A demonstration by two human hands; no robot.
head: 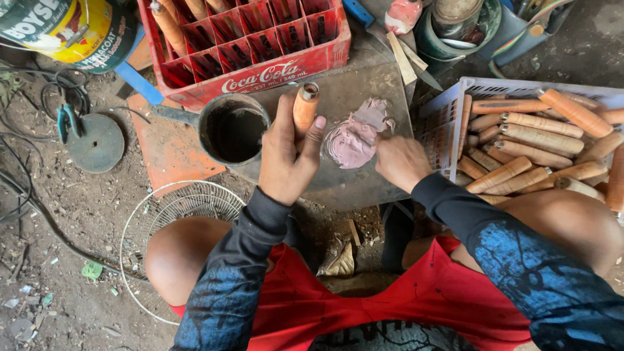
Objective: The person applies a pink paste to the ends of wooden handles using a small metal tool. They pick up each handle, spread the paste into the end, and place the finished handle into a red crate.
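one wooden handle (305, 107) half hidden by left hand (286, 156).

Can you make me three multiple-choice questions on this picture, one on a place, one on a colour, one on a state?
1. Where does the pile of wooden handles lie?
A. white basket
B. red crate
C. fan guard

2. What colour is the paste on the slab?
A. green
B. pinkish
C. black

3. How is the left hand?
A. open flat
B. on a knee
C. gripping a wooden handle upright

Key: 1 A, the handles fill the white basket. 2 B, the paste looks pinkish. 3 C, the left hand wraps the wooden handle.
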